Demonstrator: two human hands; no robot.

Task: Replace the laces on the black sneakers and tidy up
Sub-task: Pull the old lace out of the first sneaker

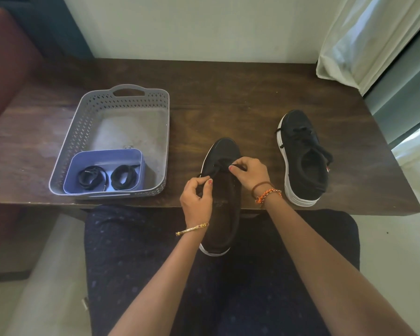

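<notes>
Both hands are working on the near sneaker, which is lying toe-away across the desk's front edge, its heel overhanging toward the person's lap. The left hand is pinching a black lace end at the left side of the eyelets; the right hand is pinching the lace at the right side, near the top of the tongue. The hands are sitting apart, one on each side of the shoe's opening, each clamped on lace. Whether this lace is the old one coming out or a new one going in cannot be told. The second sneaker is standing toward the desk's right part, near the front edge, with a black lace threaded and loosely hanging; judged from that, it is either untouched or finished, and the frame is not settling which. Two coiled black laces are lying in a small blue tray sitting in the front corner of a grey perforated basket on the desk's left half. Judgement: the task is somewhere in its middle, with lacing in hand on one shoe and the tidying not yet done, since the shoes are out on the desk. The desk is dark brown wood with visible grain, standing against a pale wall; a light curtain is hanging over the back right corner, and a reddish-brown seat is showing off the left edge.
</notes>
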